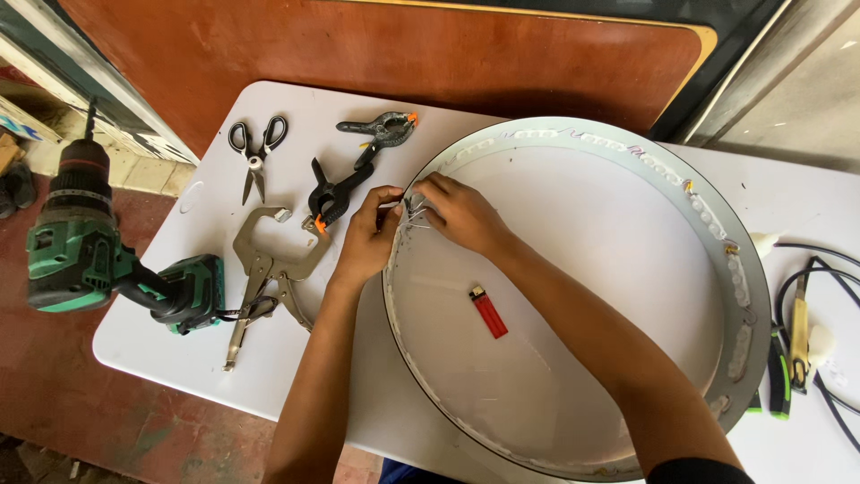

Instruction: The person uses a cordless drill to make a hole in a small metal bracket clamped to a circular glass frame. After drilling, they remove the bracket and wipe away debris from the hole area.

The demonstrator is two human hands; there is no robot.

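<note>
Nearest the camera, both forearms reach up from the bottom edge across a large round white tray (573,358) with a shallow metal rim, which lies on the white surface (296,376) and fills most of its right half. A red lighter (488,312) lies flat on the tray's floor, between the two arms.

At the tray's left rim the hands meet. The left hand (365,240) sits just outside the rim, its grip pinched shut on a small bundle of thin wires (414,212) at the rim. The right hand (459,213) comes from inside the tray, fingertips closed on the same wires (exactly which strands each hand has is too fine to tell).

Left of the hands lie locking pliers (269,269), and a green cordless drill (98,264) overhangs the surface's left edge. Farther off sit black spring clamps (358,166) with orange tips and a pair of scissors (255,152). Beyond stands a reddish-brown wooden board (403,54). Black cables (820,296) trail at the far right.
</note>
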